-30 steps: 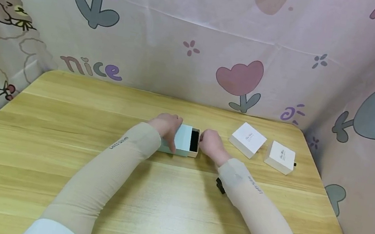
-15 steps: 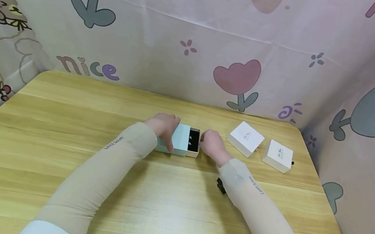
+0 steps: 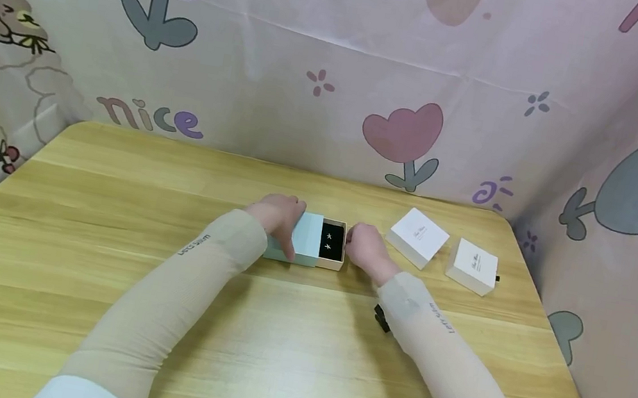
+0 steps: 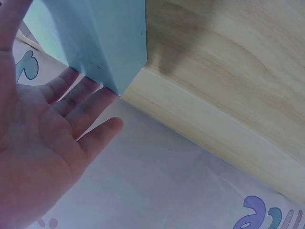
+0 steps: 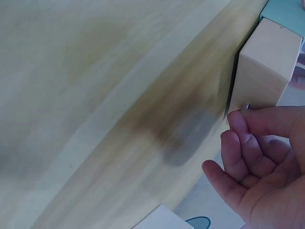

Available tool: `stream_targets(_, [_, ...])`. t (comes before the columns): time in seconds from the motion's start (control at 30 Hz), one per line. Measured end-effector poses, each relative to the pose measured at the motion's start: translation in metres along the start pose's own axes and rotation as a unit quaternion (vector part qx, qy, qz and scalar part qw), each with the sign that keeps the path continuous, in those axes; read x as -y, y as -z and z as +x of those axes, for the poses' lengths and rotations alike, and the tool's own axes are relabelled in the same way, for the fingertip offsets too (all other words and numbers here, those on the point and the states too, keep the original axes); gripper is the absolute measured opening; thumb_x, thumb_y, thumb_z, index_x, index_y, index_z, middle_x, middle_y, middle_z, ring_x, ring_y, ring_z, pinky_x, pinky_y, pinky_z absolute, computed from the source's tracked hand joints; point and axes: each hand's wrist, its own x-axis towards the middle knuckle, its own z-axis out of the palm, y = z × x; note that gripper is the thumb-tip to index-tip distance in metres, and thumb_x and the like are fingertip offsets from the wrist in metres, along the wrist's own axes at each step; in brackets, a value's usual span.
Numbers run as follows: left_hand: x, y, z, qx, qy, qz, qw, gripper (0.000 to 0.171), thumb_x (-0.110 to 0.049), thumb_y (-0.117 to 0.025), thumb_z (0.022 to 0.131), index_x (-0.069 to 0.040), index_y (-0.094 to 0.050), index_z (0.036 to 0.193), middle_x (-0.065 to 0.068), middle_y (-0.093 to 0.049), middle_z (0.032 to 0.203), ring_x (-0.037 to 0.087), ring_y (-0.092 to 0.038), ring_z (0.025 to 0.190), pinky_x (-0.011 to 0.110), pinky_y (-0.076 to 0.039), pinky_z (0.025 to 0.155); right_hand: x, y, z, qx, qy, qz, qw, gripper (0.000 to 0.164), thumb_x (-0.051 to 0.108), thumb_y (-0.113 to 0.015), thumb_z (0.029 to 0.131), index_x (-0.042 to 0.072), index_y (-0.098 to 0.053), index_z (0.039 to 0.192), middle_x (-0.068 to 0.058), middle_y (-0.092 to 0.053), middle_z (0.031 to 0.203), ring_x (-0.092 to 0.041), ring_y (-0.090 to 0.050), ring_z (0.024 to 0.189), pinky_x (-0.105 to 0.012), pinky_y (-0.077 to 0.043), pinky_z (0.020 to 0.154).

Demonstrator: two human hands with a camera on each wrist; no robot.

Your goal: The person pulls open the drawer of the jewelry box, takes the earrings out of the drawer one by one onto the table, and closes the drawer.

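A light-blue box sleeve [image 3: 308, 238] lies on the table, its cream drawer [image 5: 265, 55] partly out to the right. Two small star-shaped silvery pieces sit on the black insert [image 3: 339, 232] inside the drawer. My left hand [image 3: 281, 215] grips the sleeve across its width, thumb on the near side; in the left wrist view, fingertips [image 4: 90, 86] meet its far side. At the drawer's right end, my right hand [image 3: 369, 246] pinches a tiny pull tab [image 5: 248, 106] between thumb and index finger. Most of the tab is hidden by the fingers.
Two white lidded boxes with small print, one left [image 3: 419, 237] and one right [image 3: 474, 266], stand to the right of my right hand. The wooden table [image 3: 294, 350] ends at a printed cloth backdrop [image 3: 273, 93] behind and at the sides.
My right hand has moved slightly right, sliding the drawer farther out of the sleeve. The two silvery pieces have come into view. My left hand keeps its grip on the sleeve.
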Motion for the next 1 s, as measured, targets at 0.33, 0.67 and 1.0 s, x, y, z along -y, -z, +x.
stream_targets(0.33, [-0.001, 0.000, 0.002, -0.004, 0.001, 0.010, 0.9999, 0.098, -0.044, -0.082, 0.065, -0.005, -0.034, 0.141, 0.014, -0.045, 0.139, 0.029, -0.049, 0.120, 0.041, -0.039, 0.105, -0.008, 0.004, -0.002, -0.001, 0.007, -0.019, 1.000, 0.037, -0.004, -0.050, 0.080, 0.014, -0.037, 0.050, 0.003, -0.035, 0.048, -0.013, -0.036, 0.051, -0.022, -0.030, 0.048])
stream_targets(0.67, [-0.004, 0.002, 0.002, 0.003, -0.004, 0.019, 0.9998, 0.100, -0.043, -0.083, 0.065, -0.003, -0.032, 0.142, 0.015, -0.043, 0.140, 0.030, -0.049, 0.120, 0.040, -0.039, 0.106, -0.013, 0.006, -0.006, -0.002, 0.006, -0.015, 1.000, 0.038, -0.007, -0.049, 0.077, 0.014, -0.035, 0.049, 0.004, -0.032, 0.047, -0.010, -0.033, 0.047, -0.020, -0.027, 0.044])
stream_targets(1.0, [-0.003, 0.002, 0.000, 0.005, -0.002, 0.025, 0.9997, 0.098, -0.049, -0.082, 0.064, -0.005, -0.037, 0.139, 0.013, -0.047, 0.136, 0.030, -0.047, 0.122, 0.046, -0.030, 0.111, -0.013, 0.004, -0.008, -0.005, 0.021, -0.020, 1.000, 0.040, -0.006, -0.049, 0.076, 0.016, -0.032, 0.048, 0.005, -0.029, 0.046, -0.009, -0.029, 0.045, -0.019, -0.025, 0.043])
